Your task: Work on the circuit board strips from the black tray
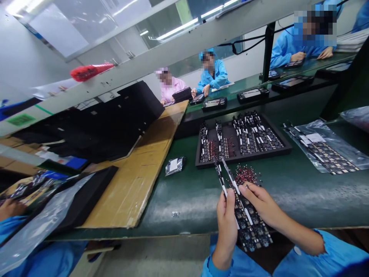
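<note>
Over the front edge of the green bench, a dark circuit board panel with small pale parts is tilted between my two hands. My left hand is closed on its left side, thumb on top. At its right side, my right hand grips the panel near the upper end. Narrow white-marked strips stick out beyond my fingers; how they join the panel is unclear. Just past my hands lies a heap of tiny red, black and white parts. Behind it, a black tray contains several upright rows of similar boards.
On the right, boards lie on a clear plastic bag. A small silvery packet sits left of the tray, beside a tan cardboard sheet. A co-worker's hand is at far left. Other people work along the raised shelf behind.
</note>
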The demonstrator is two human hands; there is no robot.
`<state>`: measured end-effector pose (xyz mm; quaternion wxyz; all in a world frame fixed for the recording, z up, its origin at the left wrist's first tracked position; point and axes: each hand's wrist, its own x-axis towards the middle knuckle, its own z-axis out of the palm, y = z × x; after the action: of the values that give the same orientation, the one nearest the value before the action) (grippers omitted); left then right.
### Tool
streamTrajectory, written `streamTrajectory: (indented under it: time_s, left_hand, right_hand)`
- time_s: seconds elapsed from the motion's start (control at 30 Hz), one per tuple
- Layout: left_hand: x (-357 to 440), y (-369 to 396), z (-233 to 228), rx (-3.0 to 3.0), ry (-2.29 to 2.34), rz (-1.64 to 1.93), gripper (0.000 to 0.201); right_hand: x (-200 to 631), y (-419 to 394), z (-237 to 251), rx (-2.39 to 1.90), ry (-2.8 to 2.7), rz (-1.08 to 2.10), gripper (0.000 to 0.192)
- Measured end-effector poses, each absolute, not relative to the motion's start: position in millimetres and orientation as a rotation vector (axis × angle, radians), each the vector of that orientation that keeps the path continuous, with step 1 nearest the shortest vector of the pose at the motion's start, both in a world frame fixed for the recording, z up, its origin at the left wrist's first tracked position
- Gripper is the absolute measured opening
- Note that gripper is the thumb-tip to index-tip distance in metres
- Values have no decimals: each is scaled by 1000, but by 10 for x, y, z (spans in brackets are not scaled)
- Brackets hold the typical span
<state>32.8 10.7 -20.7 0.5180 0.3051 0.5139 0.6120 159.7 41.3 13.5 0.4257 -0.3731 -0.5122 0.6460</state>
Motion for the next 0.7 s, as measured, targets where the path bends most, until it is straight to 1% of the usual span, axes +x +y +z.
streamTrajectory:
  time_s: [0.03,0.2,0.37,0.5,0.7]
  left_hand:
    - [344,110,-204,727,1236,1518,28]
    - [368,131,-199,680,1223,1517,37]
    - [368,135,-222,674,1225,1520,35]
    - [385,137,-230,661,1200,1549,41]
    - [415,166,-202,664,1151,1568,31]
  right_hand:
    - [1599,415,137,-926,-1273,1624,27]
    - [1592,423,129,-901,-1237,1660,28]
    - [1586,420,110,-893,-1219,1669,27]
    - [1591,424,112,-893,-1214,1684,29]
    - [1593,446,119,-907,-1223,1693,34]
